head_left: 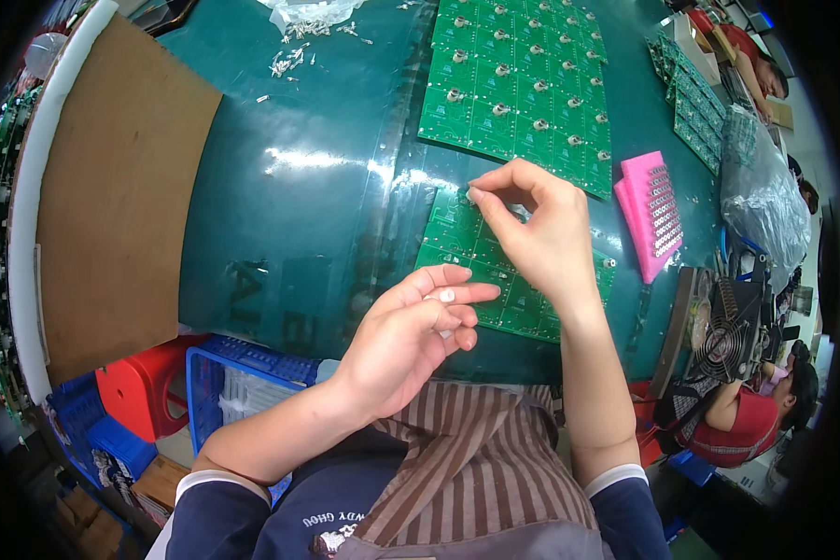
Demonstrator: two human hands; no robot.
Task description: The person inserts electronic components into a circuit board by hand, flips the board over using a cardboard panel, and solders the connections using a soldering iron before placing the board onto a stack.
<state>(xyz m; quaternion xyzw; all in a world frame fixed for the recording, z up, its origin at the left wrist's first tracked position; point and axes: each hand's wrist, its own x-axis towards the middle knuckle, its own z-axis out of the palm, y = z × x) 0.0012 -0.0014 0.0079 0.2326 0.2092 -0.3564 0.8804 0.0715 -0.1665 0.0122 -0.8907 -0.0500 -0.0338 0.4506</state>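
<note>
A green circuit board panel (450,245) lies on the table in front of me, partly covered by both hands. My right hand (546,224) is over its far left corner, thumb and forefinger pinched together at the board. Whatever is between those fingertips is too small to make out. Just over the near left part of the panel is my left hand (411,327), palm turned up and fingers curled. It holds small white components (447,296) between thumb and fingers. A larger green panel (523,84) with several round metal-topped components lies beyond.
Loose small components (289,61) lie at the far left by a clear plastic bag (313,11). Pink foam (649,219) with rows of parts lies at right, near stacked boards (695,103) and a fan (719,341). A brown panel (126,196) stands at left. Co-workers sit at right.
</note>
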